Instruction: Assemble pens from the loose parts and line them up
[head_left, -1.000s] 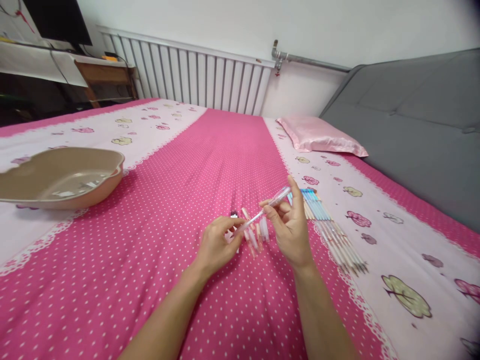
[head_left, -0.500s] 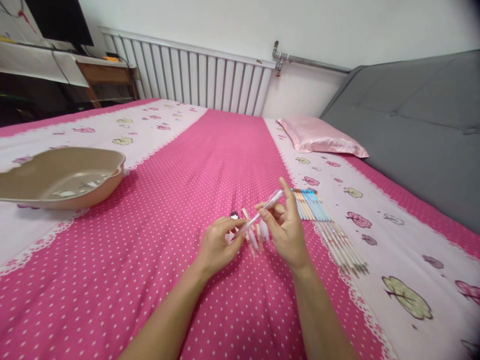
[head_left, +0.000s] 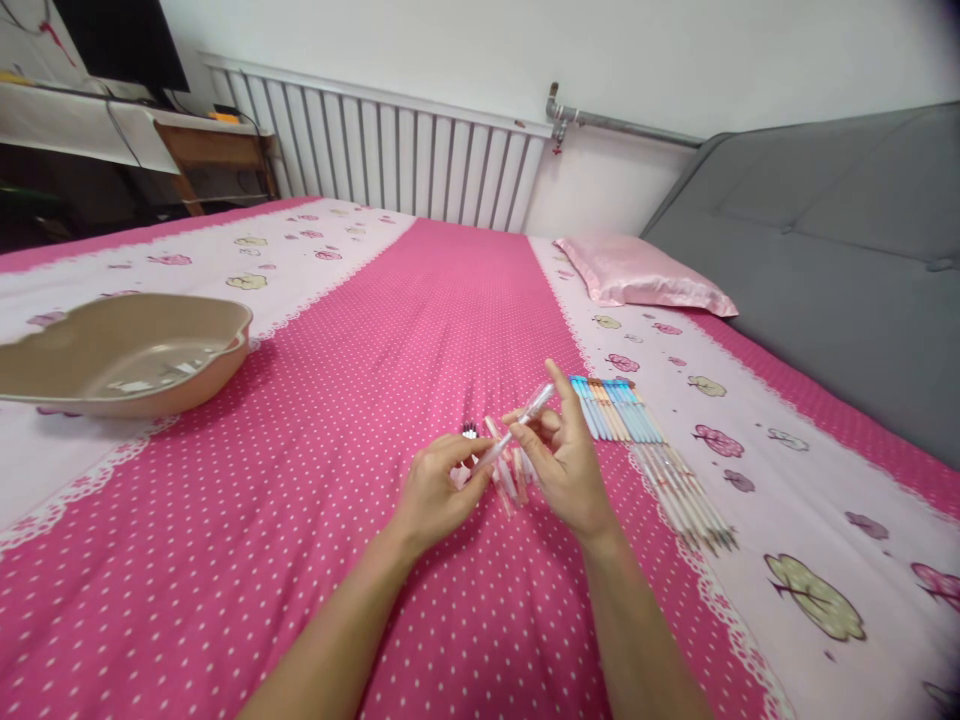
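A pale pink pen with a clear end slants between my two hands above the bed. My left hand pinches its lower end between thumb and fingers. Around its upper part the fingers of my right hand are closed, with the index finger pointing up. Loose pink pen parts lie on the bedspread beneath, partly hidden by my hands. Just behind my left fingers are several black-tipped white pieces. Right of my right hand, blue and orange pens lie in a neat row, with slim pale pens or refills below them.
A beige basin with small clear and white pieces in it stands at the left on the pink dotted bedspread. A pink pillow lies by the grey headboard. Behind the bed is a white radiator.
My right hand has moved slightly left and down toward my left hand along the pen, uncovering more blue pens in the row. My left hand stays nearly still.
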